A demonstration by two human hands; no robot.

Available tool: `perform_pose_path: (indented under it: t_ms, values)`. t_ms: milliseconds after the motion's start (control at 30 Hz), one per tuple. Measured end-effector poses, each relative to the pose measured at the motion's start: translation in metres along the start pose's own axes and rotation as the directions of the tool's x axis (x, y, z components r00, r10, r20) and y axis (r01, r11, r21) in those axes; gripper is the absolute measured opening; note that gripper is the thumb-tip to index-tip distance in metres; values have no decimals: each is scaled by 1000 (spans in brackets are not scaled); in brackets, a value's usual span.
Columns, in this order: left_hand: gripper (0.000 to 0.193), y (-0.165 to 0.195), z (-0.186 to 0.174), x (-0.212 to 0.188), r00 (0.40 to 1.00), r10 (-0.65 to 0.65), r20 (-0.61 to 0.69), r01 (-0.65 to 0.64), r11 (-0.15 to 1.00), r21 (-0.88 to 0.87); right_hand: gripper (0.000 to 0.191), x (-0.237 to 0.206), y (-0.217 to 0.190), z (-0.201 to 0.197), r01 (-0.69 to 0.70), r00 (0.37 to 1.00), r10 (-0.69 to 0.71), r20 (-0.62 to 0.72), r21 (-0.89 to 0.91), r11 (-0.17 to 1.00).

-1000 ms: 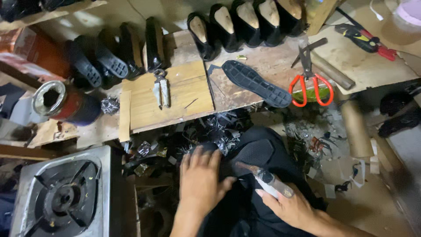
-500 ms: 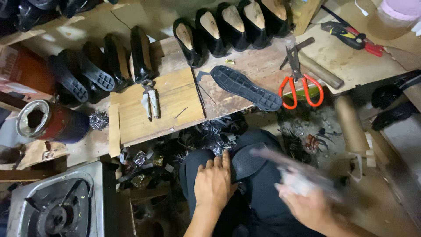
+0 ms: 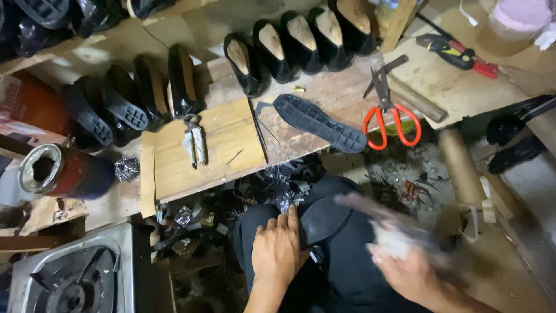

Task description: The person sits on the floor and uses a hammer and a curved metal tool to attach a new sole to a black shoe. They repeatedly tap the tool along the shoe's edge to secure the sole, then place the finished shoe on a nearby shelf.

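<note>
Head view looked down on the black shoe sole (image 3: 324, 219) resting on the person's lap, just below the tabletop (image 3: 231, 145). The left hand (image 3: 278, 252) lay flat, fingers spread, pressing on the sole's near edge beside its patterned tread. The right hand (image 3: 405, 272), right of the sole, was closed around a pale-handled tool (image 3: 382, 223) blurred by motion; its kind could not be told. The sole looked light, rubbery and bendable, likely best pinned by its edges. Up on the tabletop lay a second sole (image 3: 319, 123), with red-handled scissors (image 3: 389, 119) right of it and pincers (image 3: 194, 139) to its left.
</note>
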State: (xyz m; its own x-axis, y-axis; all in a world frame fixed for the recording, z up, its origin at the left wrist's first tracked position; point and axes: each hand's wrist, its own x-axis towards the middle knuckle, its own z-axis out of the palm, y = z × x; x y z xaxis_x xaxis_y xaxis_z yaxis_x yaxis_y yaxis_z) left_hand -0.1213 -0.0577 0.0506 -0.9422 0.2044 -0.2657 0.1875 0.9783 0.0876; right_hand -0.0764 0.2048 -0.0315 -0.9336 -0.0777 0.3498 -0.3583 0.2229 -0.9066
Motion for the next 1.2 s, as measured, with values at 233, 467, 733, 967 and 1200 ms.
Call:
perform_pose_path:
  t_ms: [233, 467, 733, 967, 1200]
  values:
    - [98, -1, 6, -2, 999, -2, -41, 1, 999, -32, 27, 6, -14, -23, -368, 920, 391, 43, -252, 895]
    - [102, -3, -1, -4, 1000, -2, 3, 2, 1000, 8, 39, 19, -24, -1, 128, 992, -87, 96, -828, 546]
    - [101, -5, 5, -10, 1000, 10, -9, -10, 1000, -15, 43, 18, -22, -28, -127, 983, 150, -105, 200, 971]
    - [100, -9, -1, -14, 1000, 7, -8, -7, 999, -52, 51, 41, -9, -9, -198, 907, 374, 195, -586, 786]
    - [99, -6, 2, -22, 999, 8, -47, -11, 999, -53, 56, 151, -32, -30, -42, 998, 65, 5, -713, 700]
